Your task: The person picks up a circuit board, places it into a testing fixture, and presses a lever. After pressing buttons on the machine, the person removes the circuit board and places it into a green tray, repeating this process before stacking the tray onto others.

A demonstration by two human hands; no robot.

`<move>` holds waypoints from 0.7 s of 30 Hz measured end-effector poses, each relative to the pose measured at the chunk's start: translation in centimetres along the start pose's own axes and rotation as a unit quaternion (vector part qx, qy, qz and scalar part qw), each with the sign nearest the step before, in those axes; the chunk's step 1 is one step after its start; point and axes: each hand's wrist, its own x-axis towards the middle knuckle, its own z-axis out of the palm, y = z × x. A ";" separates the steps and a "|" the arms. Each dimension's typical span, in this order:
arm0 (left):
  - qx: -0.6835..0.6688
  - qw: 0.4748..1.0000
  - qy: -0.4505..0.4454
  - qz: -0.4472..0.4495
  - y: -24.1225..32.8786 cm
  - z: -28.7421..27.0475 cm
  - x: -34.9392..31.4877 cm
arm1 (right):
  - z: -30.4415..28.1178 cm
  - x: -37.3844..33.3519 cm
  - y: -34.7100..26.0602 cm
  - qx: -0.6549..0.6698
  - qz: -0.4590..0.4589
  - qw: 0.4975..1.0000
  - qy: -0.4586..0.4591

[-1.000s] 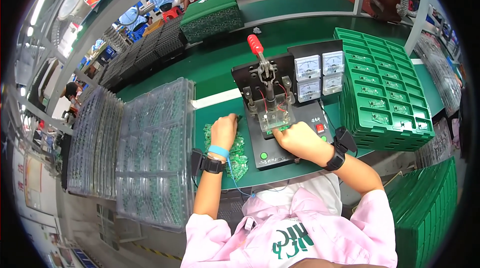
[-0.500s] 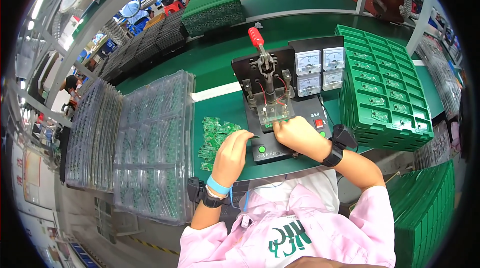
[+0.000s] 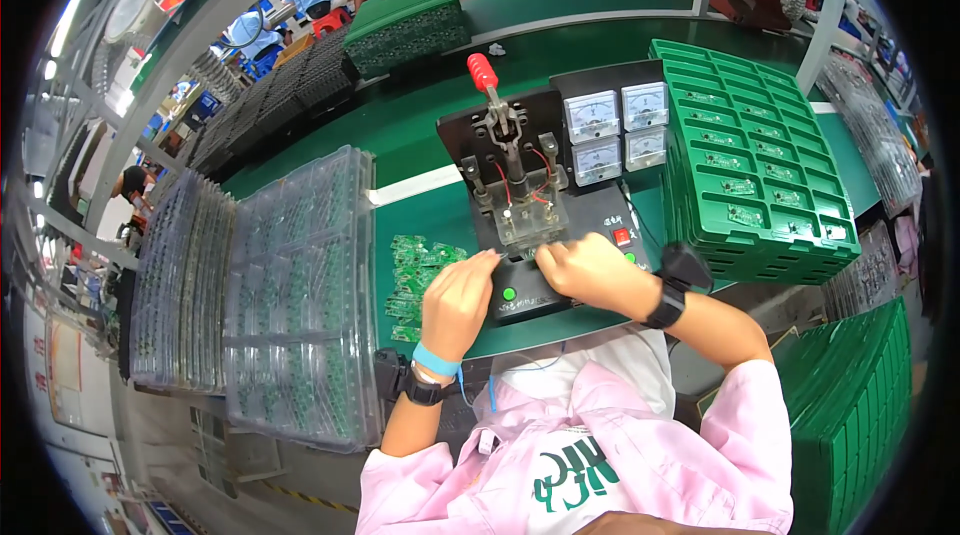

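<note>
A black test fixture [image 3: 520, 307] stands in front of me, with a red-handled toggle clamp [image 3: 482, 73] raised over a clear plate [image 3: 530, 221]. My left hand [image 3: 458, 303] is at its front left, fingertips pinched together beside the dark slot under the plate. What they hold, if anything, is hidden. My right hand [image 3: 592, 271] is closed just to the right of the slot, fingers curled in, and their contents cannot be made out. Small green circuit boards [image 3: 415, 280] lie in a loose pile left of the fixture, beside my left hand.
Clear blister trays [image 3: 300, 300] with boards stand at left. Stacked green trays [image 3: 740, 218] holding boards are at right, near four-dial meters [image 3: 597, 118]. More green trays [image 3: 850, 425] stand low at right. Black trays [image 3: 290, 85] line the far side; people sit beyond.
The view has shifted slightly. My left hand has moved up and in toward the fixture's slot. My right hand has drawn a little to the right, and the slot shows dark where green showed before.
</note>
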 end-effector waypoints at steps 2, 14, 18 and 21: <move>-0.010 0.999 0.000 0.033 0.1 1.7 0.7 | -1.8 -2.1 -0.2 0.017 0.004 1.000 0.007; 0.022 0.997 -0.075 0.017 2.3 6.4 1.7 | -14.9 -11.8 1.1 0.149 0.219 0.960 0.088; -0.059 0.993 -0.106 -0.003 2.7 5.8 2.5 | -17.2 -12.9 2.6 0.074 0.317 0.936 0.133; -0.048 0.989 -0.132 -0.045 3.3 5.3 2.6 | -19.1 -12.3 6.2 0.017 0.284 0.943 0.172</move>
